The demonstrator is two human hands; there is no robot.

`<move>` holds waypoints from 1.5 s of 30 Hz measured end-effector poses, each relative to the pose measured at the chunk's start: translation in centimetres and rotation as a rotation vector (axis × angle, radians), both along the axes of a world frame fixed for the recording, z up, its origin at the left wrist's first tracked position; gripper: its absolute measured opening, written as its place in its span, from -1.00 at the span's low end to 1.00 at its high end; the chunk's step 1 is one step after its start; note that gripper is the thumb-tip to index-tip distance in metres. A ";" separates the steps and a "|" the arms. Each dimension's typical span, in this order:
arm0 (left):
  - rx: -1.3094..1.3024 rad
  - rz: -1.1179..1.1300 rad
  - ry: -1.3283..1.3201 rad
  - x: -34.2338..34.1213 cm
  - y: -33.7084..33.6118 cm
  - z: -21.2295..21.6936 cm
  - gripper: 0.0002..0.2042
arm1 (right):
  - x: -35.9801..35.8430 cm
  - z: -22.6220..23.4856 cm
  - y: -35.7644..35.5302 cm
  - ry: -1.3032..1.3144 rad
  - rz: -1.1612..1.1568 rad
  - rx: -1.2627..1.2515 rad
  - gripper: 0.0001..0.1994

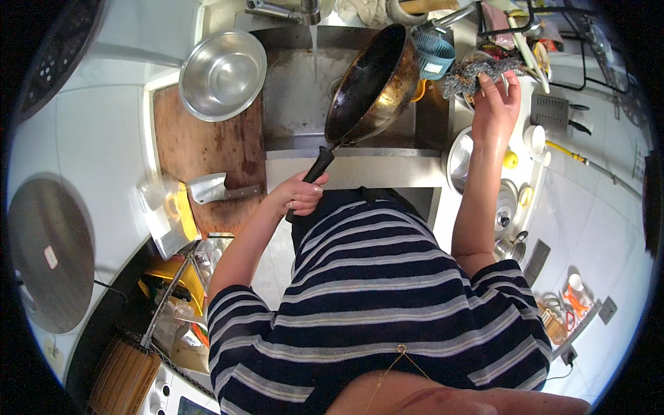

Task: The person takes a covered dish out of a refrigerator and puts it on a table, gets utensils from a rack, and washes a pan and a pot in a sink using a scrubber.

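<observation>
Wok (373, 86) tilted over sink (294, 104), beyond left hand (303, 194) (gripping black handle (320, 165)).

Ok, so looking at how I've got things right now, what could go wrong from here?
The wok is tilted over the sink with only your left hand on its handle, so it could twist or slip. The cleaver lies uncovered on the cutting board near your left forearm, so a careless swing might catch it. The metal bowl sits beside the sink, where a swinging wok might bump it.
</observation>
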State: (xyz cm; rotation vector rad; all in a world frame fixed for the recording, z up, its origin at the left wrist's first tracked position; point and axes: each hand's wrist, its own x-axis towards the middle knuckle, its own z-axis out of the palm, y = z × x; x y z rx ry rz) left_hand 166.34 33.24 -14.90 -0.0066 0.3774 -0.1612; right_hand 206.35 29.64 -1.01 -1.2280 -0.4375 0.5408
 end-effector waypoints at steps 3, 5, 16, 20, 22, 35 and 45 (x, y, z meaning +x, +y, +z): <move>0.085 -0.022 0.107 0.4 1.0 1.9 -0.78 | -0.3 -0.8 0.1 0.007 0.019 -0.062 -0.59; 0.172 -0.034 0.188 0.5 1.5 3.0 -0.78 | -0.5 -2.5 0.5 -0.046 0.055 -0.131 -0.59; 0.891 -0.122 0.474 2.2 0.5 2.7 -0.75 | -4.1 -19.8 11.1 -0.549 0.492 -0.663 -0.55; 0.876 -0.083 0.524 2.2 -0.8 3.4 -0.73 | -6.6 -23.0 13.3 -1.094 0.378 -0.878 -0.63; 0.858 -0.080 0.523 2.2 -1.5 3.4 -0.71 | -7.5 -24.4 13.6 -1.186 0.339 -0.844 -0.63; 1.049 -0.216 0.674 2.6 -0.6 3.7 -0.69 | -7.9 -22.3 6.0 -1.271 1.561 -0.538 -0.72; 1.153 -0.263 0.788 3.4 0.0 6.3 -0.76 | -3.9 -26.4 12.0 -1.534 0.474 -0.598 -0.68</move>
